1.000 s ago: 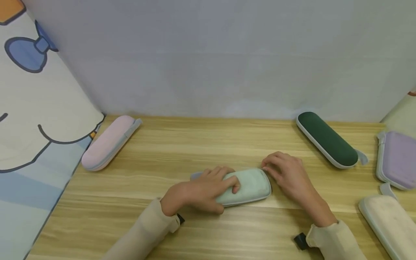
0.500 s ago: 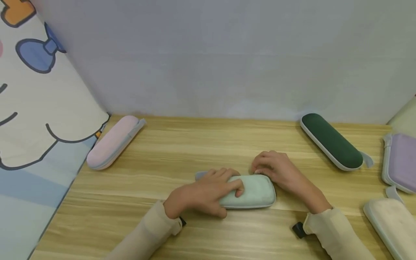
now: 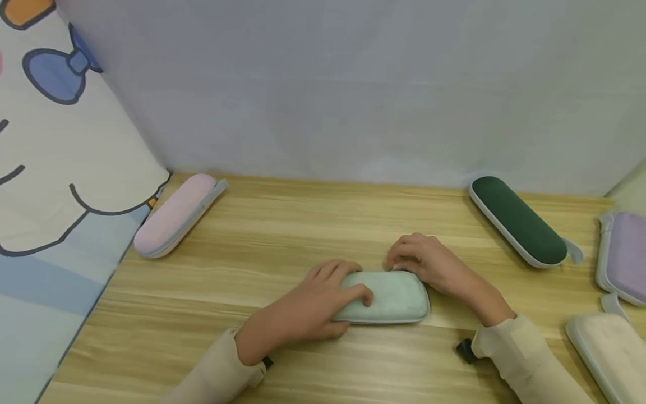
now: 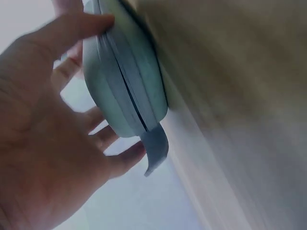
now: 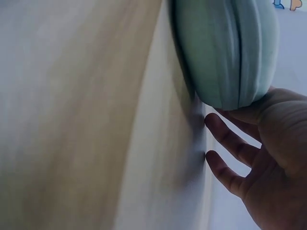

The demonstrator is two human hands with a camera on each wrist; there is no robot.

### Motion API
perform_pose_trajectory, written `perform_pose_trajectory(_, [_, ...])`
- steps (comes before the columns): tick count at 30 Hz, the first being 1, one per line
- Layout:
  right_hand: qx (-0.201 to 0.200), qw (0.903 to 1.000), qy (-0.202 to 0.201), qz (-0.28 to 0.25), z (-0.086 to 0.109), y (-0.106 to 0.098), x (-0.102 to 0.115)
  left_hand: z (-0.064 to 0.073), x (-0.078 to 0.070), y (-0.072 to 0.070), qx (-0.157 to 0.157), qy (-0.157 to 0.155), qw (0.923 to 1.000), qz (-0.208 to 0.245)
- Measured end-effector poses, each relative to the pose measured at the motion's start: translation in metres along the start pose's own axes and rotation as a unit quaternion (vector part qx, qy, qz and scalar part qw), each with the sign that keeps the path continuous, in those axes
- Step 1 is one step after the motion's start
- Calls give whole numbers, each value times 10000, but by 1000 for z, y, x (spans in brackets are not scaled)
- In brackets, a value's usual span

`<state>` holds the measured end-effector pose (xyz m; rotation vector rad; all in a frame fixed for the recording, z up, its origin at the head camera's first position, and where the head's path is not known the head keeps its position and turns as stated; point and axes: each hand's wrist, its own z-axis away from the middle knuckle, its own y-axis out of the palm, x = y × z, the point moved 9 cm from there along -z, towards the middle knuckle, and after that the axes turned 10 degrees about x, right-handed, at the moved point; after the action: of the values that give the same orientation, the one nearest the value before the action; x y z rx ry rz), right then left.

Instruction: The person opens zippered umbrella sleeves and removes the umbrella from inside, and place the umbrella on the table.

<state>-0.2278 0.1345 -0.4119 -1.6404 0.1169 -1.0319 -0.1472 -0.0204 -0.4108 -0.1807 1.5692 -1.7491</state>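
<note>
A mint-green zip case (image 3: pixel 396 297) lies on the wooden table in front of me. My left hand (image 3: pixel 310 306) grips its left end, the thumb along the near side and fingers over the top and far side. In the left wrist view, the zip seam runs to a grey-blue strap (image 4: pixel 156 146) at that end, and the thumb presses close to the seam. My right hand (image 3: pixel 429 264) is at the far right corner, thumb and forefinger pinching at the zipper on the far edge; the pull itself is hidden. Its other fingers (image 5: pixel 223 132) curl loosely below the case in the right wrist view.
A pink zip case (image 3: pixel 176 216) lies at the back left. On the right are a dark green case (image 3: pixel 520 221), a purple case (image 3: pixel 628 255) and a cream case (image 3: pixel 608 353). Behind the table (image 3: pixel 282 219) rises a pale cloth backdrop (image 3: pixel 323 95).
My right hand has slid left along the far edge. The mint-green case has turned to lie straighter. My left hand has shifted slightly, and the strap end now is hidden in the head view.
</note>
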Motion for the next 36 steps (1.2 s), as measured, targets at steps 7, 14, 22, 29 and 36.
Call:
perform_pose_trajectory(7, [227,9996,-86,116,-7,1,4,14,-12,-8,-644,132,9945,-819])
perform_pose_trajectory(14, [591,9982,-63,125,-18,7,5,18,-14,-13,-786,382,9920,-917])
perform_pose_trajectory(22, [1109,9935,-76,224,-32,12,12,18,-16,-9,-713,378,9893,-1214])
perform_pose_trajectory(29, [1305,9907,-206,330,-43,12,22,19,-20,-10,-851,399,9825,-1611])
perform_pose_trajectory(36, [1501,9882,-165,271,-53,16,30,17,-25,-10,-972,355,9757,-1933])
